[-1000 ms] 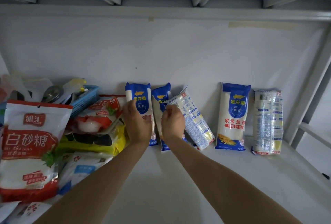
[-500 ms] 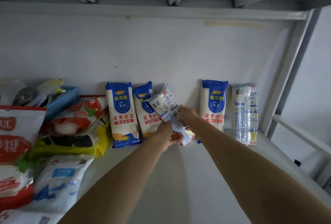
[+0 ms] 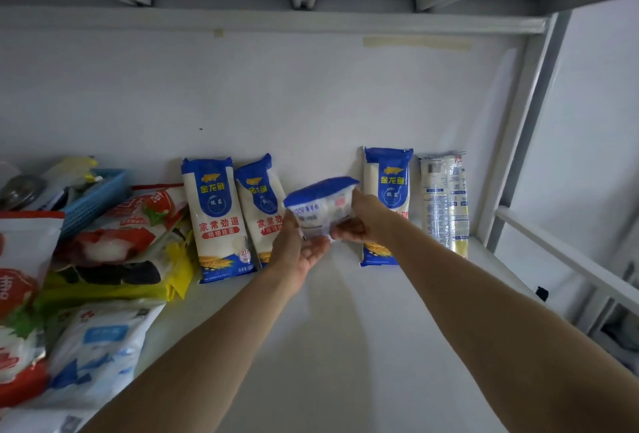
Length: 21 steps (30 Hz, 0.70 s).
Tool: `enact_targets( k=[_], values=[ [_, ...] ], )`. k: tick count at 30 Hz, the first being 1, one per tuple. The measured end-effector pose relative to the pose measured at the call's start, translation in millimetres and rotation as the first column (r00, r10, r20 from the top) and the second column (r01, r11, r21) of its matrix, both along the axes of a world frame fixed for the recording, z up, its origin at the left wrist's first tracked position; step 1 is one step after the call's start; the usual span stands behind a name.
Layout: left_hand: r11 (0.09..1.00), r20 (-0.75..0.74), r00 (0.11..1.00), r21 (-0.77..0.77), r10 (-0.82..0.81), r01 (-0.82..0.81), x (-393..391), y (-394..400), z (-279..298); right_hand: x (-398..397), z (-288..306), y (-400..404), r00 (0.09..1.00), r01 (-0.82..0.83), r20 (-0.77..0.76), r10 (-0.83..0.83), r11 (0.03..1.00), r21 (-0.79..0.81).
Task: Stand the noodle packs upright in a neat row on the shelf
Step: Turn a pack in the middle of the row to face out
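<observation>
Several blue-and-white noodle packs lean against the back wall of the white shelf. Two stand at the left: one upright, one tilted beside it. Another front-facing pack and a back-facing pack stand at the right. In the gap between them I hold a fifth noodle pack off the shelf, its blue end tipped toward me. My left hand supports it from below and the left. My right hand grips its right side.
A pile of food bags fills the left: a red-and-white sugar bag, a yellow bag, a blue-and-white bag. A blue basket sits behind them. A shelf post and rail bound the right side.
Both hands left the two left packs and took the slanted back-facing pack. It now hangs lifted off the shelf, turned with its blue end toward me. The view shifted right.
</observation>
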<state>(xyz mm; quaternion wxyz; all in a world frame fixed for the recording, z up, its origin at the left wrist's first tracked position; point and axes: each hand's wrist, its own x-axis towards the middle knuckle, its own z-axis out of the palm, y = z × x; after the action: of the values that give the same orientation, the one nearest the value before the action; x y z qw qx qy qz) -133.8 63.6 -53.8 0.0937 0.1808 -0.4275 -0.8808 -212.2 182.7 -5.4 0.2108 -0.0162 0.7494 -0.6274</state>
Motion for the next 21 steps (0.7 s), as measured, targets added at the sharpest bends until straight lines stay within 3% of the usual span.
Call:
enact_targets(
  k=[5, 9, 15, 21],
  values=[
    [0.95, -0.102, 0.995, -0.311, -0.013, -0.019, 8, -1, 16, 6, -4, 14, 0.966, -0.081, -0.241, 0.09, 0.996, 0.046],
    [0.894, -0.162, 0.986, -0.434, 0.043, -0.11, 6, -8, 28, 7, -3, 11, 0.965, -0.016, -0.262, -0.01, 0.995, -0.096],
    [0.765, -0.062, 0.989, -0.627, 0.136, -0.145, -13, -13, 26, 4, -14, 0, 0.961, 0.048, -0.256, -0.101, 0.977, -0.208],
    [0.719, -0.116, 0.979, -0.665, 0.168, -0.202, -34, -8, 16, -7, -31, -6, 0.939, 0.128, -0.279, -0.2, 0.958, -0.258]
  ],
)
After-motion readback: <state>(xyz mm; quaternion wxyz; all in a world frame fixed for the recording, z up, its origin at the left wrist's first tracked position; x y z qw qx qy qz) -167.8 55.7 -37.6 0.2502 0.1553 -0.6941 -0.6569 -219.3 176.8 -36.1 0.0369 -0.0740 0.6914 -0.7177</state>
